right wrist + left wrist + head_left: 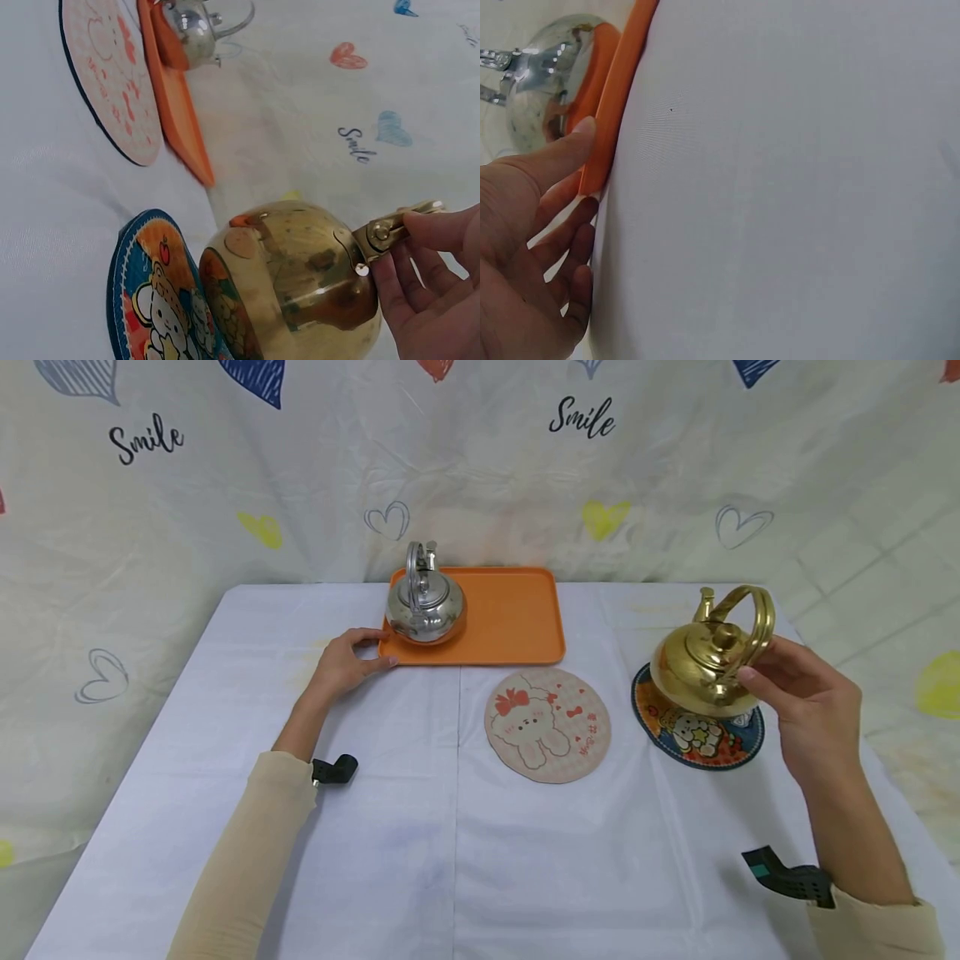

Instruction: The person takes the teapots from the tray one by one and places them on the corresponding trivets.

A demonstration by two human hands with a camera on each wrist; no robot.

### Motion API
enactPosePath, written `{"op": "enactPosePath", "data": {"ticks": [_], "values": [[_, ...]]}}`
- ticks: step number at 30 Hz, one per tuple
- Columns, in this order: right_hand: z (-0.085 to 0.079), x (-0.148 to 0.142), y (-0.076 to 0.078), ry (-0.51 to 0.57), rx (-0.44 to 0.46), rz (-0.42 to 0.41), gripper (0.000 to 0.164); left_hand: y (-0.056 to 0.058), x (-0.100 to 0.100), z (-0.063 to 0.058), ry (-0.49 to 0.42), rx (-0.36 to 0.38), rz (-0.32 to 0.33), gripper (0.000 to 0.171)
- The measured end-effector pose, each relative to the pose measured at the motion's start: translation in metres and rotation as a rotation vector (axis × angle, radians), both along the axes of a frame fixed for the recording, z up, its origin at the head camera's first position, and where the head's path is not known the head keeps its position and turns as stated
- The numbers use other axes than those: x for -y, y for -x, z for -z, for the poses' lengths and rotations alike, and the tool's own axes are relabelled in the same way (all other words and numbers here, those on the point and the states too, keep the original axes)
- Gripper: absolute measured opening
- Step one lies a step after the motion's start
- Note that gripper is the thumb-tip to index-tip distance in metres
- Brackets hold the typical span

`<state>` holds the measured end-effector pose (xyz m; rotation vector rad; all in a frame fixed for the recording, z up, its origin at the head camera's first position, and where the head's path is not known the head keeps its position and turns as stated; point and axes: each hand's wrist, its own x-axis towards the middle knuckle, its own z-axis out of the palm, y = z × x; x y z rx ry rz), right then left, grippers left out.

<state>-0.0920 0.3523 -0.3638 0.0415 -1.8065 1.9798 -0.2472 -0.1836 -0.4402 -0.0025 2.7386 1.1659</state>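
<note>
On the left of an orange tray (513,617) stands a silver teapot (426,610) with its handle upright. My left hand (343,670) pinches the tray's near left corner, thumb (581,135) over the rim and index finger against its outer side. With my right hand (817,710) I hold a gold teapot (693,670) by its handle, the thumb (435,229) laid along it. The gold pot is close over a round blue-edged mat (697,747) with a cartoon bear, hiding its far part. Its spout points toward the back.
Between the tray and my body lies a round pale mat (551,739) with a rabbit drawing, just left of the blue-edged mat. A white cloth covers the table (375,860). Behind its far edge hangs a curtain (480,468) printed with hearts.
</note>
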Motion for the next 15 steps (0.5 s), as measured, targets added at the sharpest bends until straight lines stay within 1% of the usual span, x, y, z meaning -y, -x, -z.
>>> {"op": "enactPosePath", "data": {"ticks": [9,15], "values": [[0.0038,-0.0049,-0.0033,0.051,-0.020,-0.013,0.040,0.0002,-0.0012,-0.0006,0.006,-0.006,-0.003,0.057],[0.0074,-0.0071,-0.0053,0.058,-0.002,-0.015,0.041,-0.0011,-0.0011,-0.0013,0.005,-0.001,-0.006,0.057]]}}
